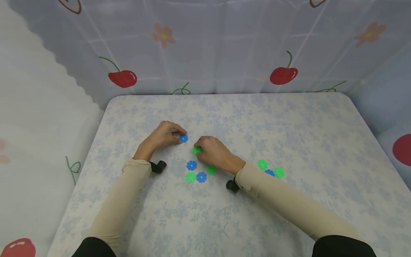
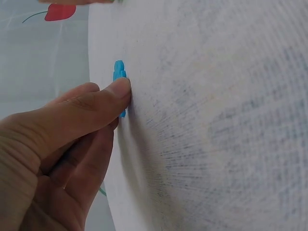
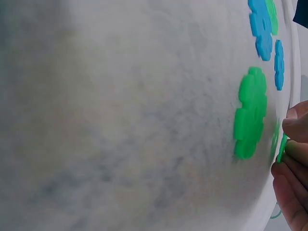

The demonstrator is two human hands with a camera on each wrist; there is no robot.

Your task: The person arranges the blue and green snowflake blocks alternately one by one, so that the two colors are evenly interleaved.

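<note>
My left hand (image 1: 163,135) pinches a small blue notched disc (image 1: 183,138) between thumb and fingers. In the left wrist view this blue disc (image 2: 119,70) stands edge-on beyond the thumb tip. Just to the right, my right hand (image 1: 214,151) holds a green notched disc (image 1: 197,150) by its edge. The right wrist view shows that green disc (image 3: 282,148) between thumb and fingers, partly covered by them. Nearer the body lie two blue discs (image 1: 191,165) and two green discs (image 1: 191,177), one of them close under the right hand.
Beside the right forearm lie two more green discs (image 1: 262,164) and a blue disc (image 1: 270,172) partly behind the sleeve. A pale floral cloth covers the table (image 1: 289,128). Behind its far edge hangs a curtain (image 1: 208,46) with cherries. Black wrist cameras (image 1: 158,167) sit under both wrists.
</note>
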